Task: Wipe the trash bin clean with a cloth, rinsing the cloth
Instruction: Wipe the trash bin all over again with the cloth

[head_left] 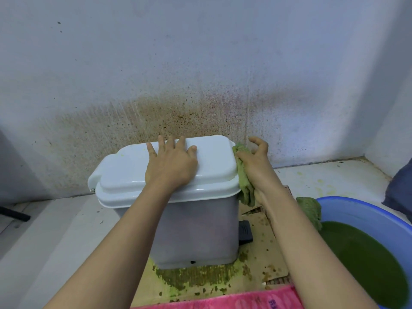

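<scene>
Trash bin point(196, 230): stands upright in the middle of the frame, close to the wall; grey body, with a black pedal point(245, 232) low at its right side.
Lid point(214, 157): white and glossy, lying shut on the bin, with faint yellowish specks near its left end.
Left hand point(170, 162): rests palm down on the top of the lid, fingers straight and spread, their tips near the lid's far edge.
Right hand point(258, 170): holds the cloth against the right end of the lid and the bin's upper corner. The thumb lies on the cloth and the other fingers are curled above it. How far they wrap the cloth I cannot tell.
Cloth point(244, 177): green and bunched, between the right hand and the lid's right edge, its lower end hanging beside the bin wall.
Second cloth point(311, 211): green, draped over the near left rim of the basin.
Basin point(347, 206): blue, at the lower right of the frame, filled with murky green water point(365, 266).
Cardboard point(265, 253): flat under the bin, blotched with green and brown stains, thickest along the bin's front foot.
Wall point(200, 52): pale, with a broad band of brown speckles behind the bin.
Pink fabric point(223, 301): along the bottom edge of the frame, between the forearms.
</scene>
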A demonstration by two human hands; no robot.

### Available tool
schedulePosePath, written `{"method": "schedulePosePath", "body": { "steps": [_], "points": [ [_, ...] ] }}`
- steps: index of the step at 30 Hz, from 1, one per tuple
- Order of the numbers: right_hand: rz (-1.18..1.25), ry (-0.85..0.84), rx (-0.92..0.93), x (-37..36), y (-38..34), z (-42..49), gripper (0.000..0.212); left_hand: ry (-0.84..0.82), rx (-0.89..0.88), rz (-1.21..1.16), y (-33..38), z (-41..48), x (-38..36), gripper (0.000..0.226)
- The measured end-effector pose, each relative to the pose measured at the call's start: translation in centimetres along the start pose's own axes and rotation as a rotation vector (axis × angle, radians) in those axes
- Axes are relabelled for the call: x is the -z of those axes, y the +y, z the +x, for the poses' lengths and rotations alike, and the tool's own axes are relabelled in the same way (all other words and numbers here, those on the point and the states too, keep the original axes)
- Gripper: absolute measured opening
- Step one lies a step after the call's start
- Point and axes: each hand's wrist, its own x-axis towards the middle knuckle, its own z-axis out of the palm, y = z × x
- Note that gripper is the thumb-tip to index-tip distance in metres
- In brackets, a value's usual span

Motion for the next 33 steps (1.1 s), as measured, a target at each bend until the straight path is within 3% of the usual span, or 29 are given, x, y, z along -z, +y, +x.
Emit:
{"method": "schedulePosePath", "body": {
  "steps": [9, 17, 28, 33],
  "points": [
    [-0.106, -0.069, -0.057, -1.8, -2.1, 5.9, 0.016, 0.025, -0.006, -0.017, 0.1, 0.2, -0.3, 0.057],
    [-0.242, -0.104, 0.006, -1.1, -1.2, 2.8, 0.041, 0.045, 0.015, -0.028, 0.1, 0.3, -0.4, 0.056],
    [-0.198, 0.189, 0.273, -2.7, 2.0, -8.1, 0.039, 0.069, 0.025, -0.010, 0.1, 0.2, -0.5, 0.055],
    [-0.168, 0.251, 0.251, -3.0, 1.8, -7.2, 0.035, 0.071, 0.019, 0.008, 0.1, 0.1, -0.5, 0.055]
  ]
}}
